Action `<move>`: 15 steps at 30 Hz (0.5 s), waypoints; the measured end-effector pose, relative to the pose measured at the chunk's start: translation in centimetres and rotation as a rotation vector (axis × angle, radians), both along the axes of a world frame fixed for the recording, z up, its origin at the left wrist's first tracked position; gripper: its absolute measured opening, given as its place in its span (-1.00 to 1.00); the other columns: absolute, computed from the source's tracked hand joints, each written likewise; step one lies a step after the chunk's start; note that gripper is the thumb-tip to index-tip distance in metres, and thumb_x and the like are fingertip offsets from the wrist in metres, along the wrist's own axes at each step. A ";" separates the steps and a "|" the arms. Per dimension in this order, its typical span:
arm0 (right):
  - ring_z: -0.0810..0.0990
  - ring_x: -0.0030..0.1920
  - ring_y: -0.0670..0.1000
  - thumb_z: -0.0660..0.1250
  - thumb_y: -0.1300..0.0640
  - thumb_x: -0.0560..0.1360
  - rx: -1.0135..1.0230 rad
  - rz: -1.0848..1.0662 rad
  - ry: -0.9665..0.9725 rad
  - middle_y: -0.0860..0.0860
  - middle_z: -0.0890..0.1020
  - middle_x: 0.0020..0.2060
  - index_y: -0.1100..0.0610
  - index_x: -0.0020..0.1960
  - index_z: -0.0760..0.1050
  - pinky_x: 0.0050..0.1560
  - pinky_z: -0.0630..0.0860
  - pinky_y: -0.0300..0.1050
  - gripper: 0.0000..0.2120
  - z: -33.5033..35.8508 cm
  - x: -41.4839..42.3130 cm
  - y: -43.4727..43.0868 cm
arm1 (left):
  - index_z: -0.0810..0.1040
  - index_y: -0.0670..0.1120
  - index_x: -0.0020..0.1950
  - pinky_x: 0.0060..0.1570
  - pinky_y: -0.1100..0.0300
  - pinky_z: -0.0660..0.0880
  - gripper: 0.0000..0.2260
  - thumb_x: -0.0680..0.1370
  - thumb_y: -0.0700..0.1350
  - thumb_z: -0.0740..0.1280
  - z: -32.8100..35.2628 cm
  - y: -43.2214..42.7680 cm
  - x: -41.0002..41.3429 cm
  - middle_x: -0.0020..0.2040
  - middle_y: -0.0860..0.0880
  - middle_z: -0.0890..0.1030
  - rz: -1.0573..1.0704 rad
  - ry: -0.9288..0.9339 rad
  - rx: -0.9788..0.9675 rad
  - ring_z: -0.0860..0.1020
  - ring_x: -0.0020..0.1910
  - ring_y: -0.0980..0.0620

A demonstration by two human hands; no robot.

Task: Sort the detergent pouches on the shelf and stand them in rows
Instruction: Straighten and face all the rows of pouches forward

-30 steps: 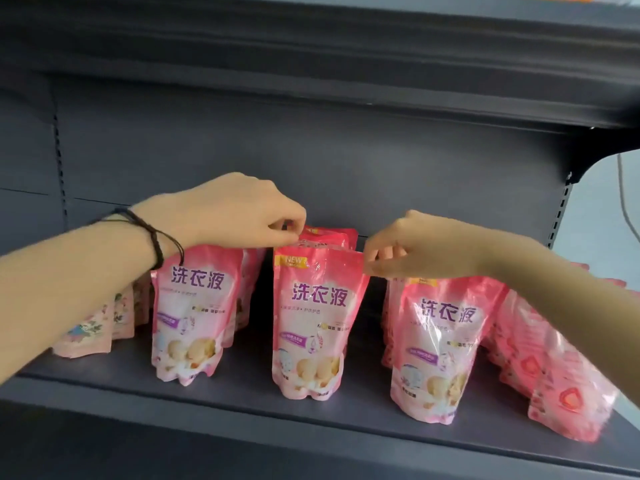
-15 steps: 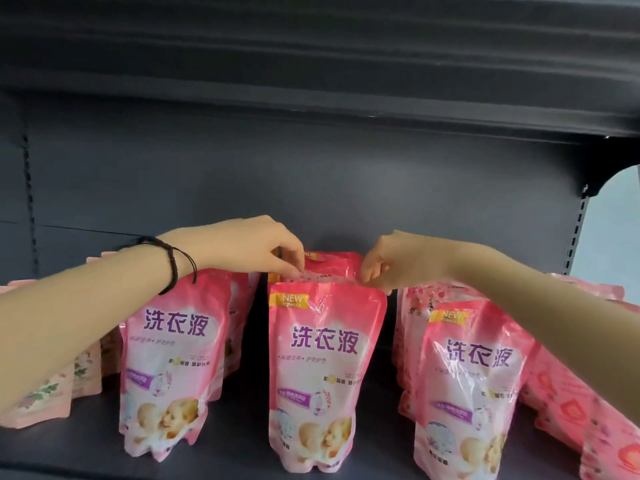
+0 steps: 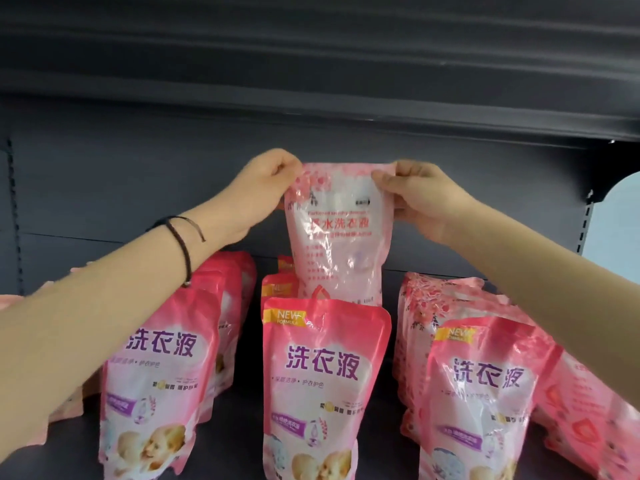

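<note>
The left hand (image 3: 258,192) and right hand (image 3: 420,199) pinch a pale pouch's (image 3: 341,237) top corners, above the middle row (image 3: 323,382) on the shelf (image 3: 239,441).

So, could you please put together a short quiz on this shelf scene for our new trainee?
1. Which hands hold the pale floral pouch? A left only, B right only, C both.
2. True or false: its print differs from the middle row's front pouch.
3. Fill in: the black band sits on the ___ wrist.
Key: 1 C, left hand and right hand pinch its top corners; 2 true; 3 left.
</note>
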State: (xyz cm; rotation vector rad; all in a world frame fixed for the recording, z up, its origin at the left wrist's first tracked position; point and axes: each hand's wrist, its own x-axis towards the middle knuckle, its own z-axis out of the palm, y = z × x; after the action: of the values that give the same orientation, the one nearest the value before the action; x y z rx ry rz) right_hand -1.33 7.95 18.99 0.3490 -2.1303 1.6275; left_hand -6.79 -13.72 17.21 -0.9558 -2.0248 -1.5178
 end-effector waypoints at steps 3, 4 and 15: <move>0.63 -0.23 0.04 0.26 0.20 0.59 -0.272 -0.103 0.153 0.05 0.63 -0.24 0.14 -0.18 0.50 -0.15 0.65 0.02 -0.82 1.1 -0.5 -1.5 | 0.54 -0.08 0.03 0.17 -0.03 0.52 -0.85 0.64 -0.07 0.21 1.0 2.8 1.2 -0.05 -0.03 0.64 -0.186 -0.195 0.306 0.60 -0.06 0.04; 0.61 -0.20 0.06 0.26 0.19 0.59 -0.309 -0.154 0.197 0.05 0.61 -0.24 0.13 -0.20 0.49 -0.08 0.65 0.11 -0.81 1.5 -0.5 -1.6 | 0.54 -0.09 0.09 0.17 -0.02 0.54 -0.82 0.62 -0.03 0.23 0.9 3.5 1.6 0.02 -0.04 0.66 -0.229 -0.229 0.337 0.63 0.00 0.03; 0.66 -0.13 0.08 0.29 0.15 0.58 -0.383 -0.052 0.389 0.13 0.65 -0.11 0.20 -0.07 0.52 0.01 0.64 0.09 -0.87 3.7 7.5 -0.1 | 0.55 -0.20 0.15 0.07 -0.07 0.59 -0.79 0.63 -0.10 0.23 0.7 7.6 8.2 0.07 -0.16 0.66 -0.221 -0.158 0.622 0.65 0.04 -0.10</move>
State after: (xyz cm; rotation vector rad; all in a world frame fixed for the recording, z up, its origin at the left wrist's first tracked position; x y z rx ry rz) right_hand 6.15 7.84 22.70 0.4393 -1.4972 1.7272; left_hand 1.42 -6.14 17.89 -0.8301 -1.4069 -2.2151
